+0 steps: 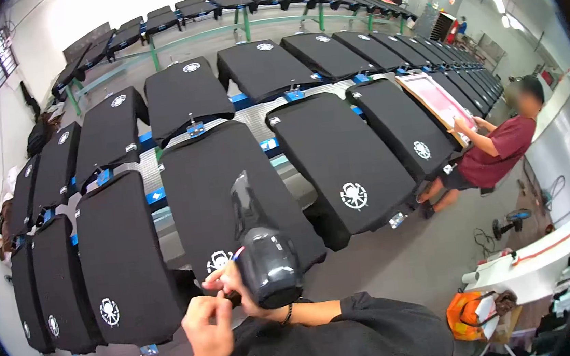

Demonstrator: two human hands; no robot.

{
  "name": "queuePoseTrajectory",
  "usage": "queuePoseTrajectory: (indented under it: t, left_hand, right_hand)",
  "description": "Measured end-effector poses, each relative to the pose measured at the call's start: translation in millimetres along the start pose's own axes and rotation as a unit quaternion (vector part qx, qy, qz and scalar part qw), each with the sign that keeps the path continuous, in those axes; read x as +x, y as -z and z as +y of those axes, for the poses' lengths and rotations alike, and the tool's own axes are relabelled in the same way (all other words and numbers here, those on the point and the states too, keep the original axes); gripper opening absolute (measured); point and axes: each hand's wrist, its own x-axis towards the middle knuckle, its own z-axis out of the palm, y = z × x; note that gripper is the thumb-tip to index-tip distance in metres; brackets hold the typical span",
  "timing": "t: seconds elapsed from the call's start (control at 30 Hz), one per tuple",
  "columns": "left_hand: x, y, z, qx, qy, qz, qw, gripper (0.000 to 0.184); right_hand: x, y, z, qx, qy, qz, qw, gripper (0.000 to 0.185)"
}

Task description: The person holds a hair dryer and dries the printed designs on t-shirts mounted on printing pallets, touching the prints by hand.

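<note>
A glossy black hair dryer [271, 265] is in my right hand [239, 291], whose fingers wrap round its handle. Its nozzle points away from me, over a black T-shirt [209, 178] stretched on a printing board. A white round emblem [219, 260] on that shirt shows just left of the dryer, partly covered. My left hand [208, 327] is close beside the handle's lower end, its fingers curled in and the thumb pressed against them. Whatever it may pinch there is hidden.
Rows of boards with black shirts [342, 162] run along both sides of a metal rail. At right, a person in a maroon shirt [507, 146] holds a framed screen [437, 103]. A floor fan [511, 223] and an orange bag [464, 315] are lower right.
</note>
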Motion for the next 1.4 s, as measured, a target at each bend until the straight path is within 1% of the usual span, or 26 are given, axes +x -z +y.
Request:
queuePoseTrajectory:
  t: [0.07,0.13,0.27,0.3,0.4,0.47,0.53,0.6,0.63,0.67,0.7,0.73,0.77,0.83,0.87,0.9,0.93,1.0,1.03,1.07,1.13,1.17,1.2,1.27,1.33,1.4]
  left_hand:
    - [-4.2,-7.4,8.8,0.059,-0.091,0.024,0.994,0.024]
    - [-2.7,-8.5,12.9,0.062,-0.101,0.01,0.993,0.024]
    - [9.5,-8.6,2.7,-0.175,0.241,-0.032,0.954,0.023]
    - [4.2,-8.8,10.0,-0.145,0.23,-0.026,0.962,0.022]
    - [0.0,-22.0,31.4,0.054,-0.08,0.046,0.994,0.023]
    - [-0.4,-26.6,27.0,0.098,-0.115,0.054,0.987,0.025]
    - [0.9,-21.4,24.1,-0.086,0.2,-0.027,0.976,0.029]
    - [-2.0,-20.5,23.6,-0.087,0.199,-0.035,0.975,0.028]
    - [-6.1,-20.4,29.9,-0.027,0.138,-0.035,0.989,0.025]
    - [-12.5,-23.9,32.0,0.027,0.068,-0.04,0.997,0.023]
    - [-17.1,-33.1,32.9,0.072,-0.031,-0.016,0.997,0.021]
    - [-23.8,-41.4,31.7,0.109,-0.131,0.014,0.985,0.019]
    - [-30.1,-45.8,18.6,0.135,-0.14,0.015,0.981,0.016]
    - [-37.9,-45.8,11.9,0.044,0.051,-0.004,0.998,0.026]
    - [-33.4,-42.4,11.6,0.009,0.162,-0.022,0.986,0.03]
    - [-30.3,-43.6,11.6,-0.154,0.24,0.01,0.959,0.036]
    - [-31.6,-43.2,14.3,-0.248,0.267,0.024,0.931,0.035]
    - [-38.4,-46.2,40.8,0.032,0.13,-0.018,0.991,0.033]
    - [-39.8,-55.7,28.3,0.088,-0.117,0.034,0.989,0.033]
    - [-38.1,-55.2,25.3,0.082,-0.121,0.031,0.989,0.033]
    - [-33.8,-51.1,15.5,0.069,-0.012,0.018,0.997,0.034]
    - [-28.6,-41.5,3.2,-0.096,0.205,-0.004,0.974,0.035]
    - [-13.0,-30.5,-1.6,-0.269,0.3,-0.004,0.915,0.036]
    - [-10.8,-16.5,10.6,-0.012,0.132,-0.103,0.986,0.037]
    - [-2.7,-20.1,3.5,0.115,-0.232,-0.024,0.966,0.038]
    - [-0.6,-4.0,-13.7,0.066,-0.184,-0.043,0.98,0.035]
  right_hand:
    - [7.5,11.0,5.7,0.003,0.079,-0.016,0.997,0.031]
    - [4.4,15.2,5.3,0.052,0.072,-0.029,0.996,0.031]
    - [-4.6,20.1,-0.3,-0.033,0.053,-0.037,0.997,0.037]
    - [-5.9,18.0,-2.5,0.022,0.036,-0.011,0.999,0.022]
    - [-6.6,14.0,-11.4,0.106,0.019,0.024,0.994,0.02]
    - [-7.6,22.8,-16.0,0.065,-0.031,0.002,0.997,0.021]
    - [-12.9,23.5,-26.5,-0.025,-0.005,-0.016,1.0,0.021]
    - [-17.0,30.9,-7.6,0.032,-0.029,-0.055,0.998,0.031]
    - [-19.7,31.9,10.7,0.044,0.021,-0.065,0.997,0.041]
    - [-19.9,31.2,-2.1,0.06,-0.078,-0.057,0.994,0.039]
    - [-17.5,35.7,6.2,0.126,-0.09,-0.065,0.986,0.032]
    - [-21.9,36.9,-2.4,0.138,-0.066,-0.075,0.985,0.028]
    - [-23.6,43.4,12.9,0.11,-0.003,-0.09,0.99,0.032]
    - [-30.0,51.0,39.6,0.08,0.056,-0.096,0.991,0.036]
    - [-31.5,52.0,38.9,0.113,0.005,-0.105,0.988,0.036]
    - [-34.6,54.0,37.5,0.127,-0.022,-0.11,0.985,0.036]
    - [-37.6,55.8,35.4,0.142,-0.05,-0.115,0.982,0.036]
    - [-41.8,46.7,0.4,0.143,-0.122,-0.057,0.981,0.033]
    - [-40.2,44.8,-2.6,0.145,-0.122,-0.045,0.981,0.031]
    - [-37.6,45.2,4.1,0.141,-0.117,-0.04,0.982,0.031]
    - [-32.8,45.6,26.7,0.143,0.054,-0.08,0.985,0.029]
    - [-33.2,44.4,15.3,0.149,-0.044,-0.061,0.986,0.033]
    - [-29.1,41.0,10.8,0.144,-0.041,-0.056,0.987,0.033]
    - [-24.3,31.5,10.3,0.135,-0.092,-0.015,0.987,0.037]
    - [-13.3,20.1,24.8,0.17,-0.057,0.007,0.984,0.039]
    - [-9.1,6.6,32.3,0.131,-0.043,0.045,0.989,0.037]
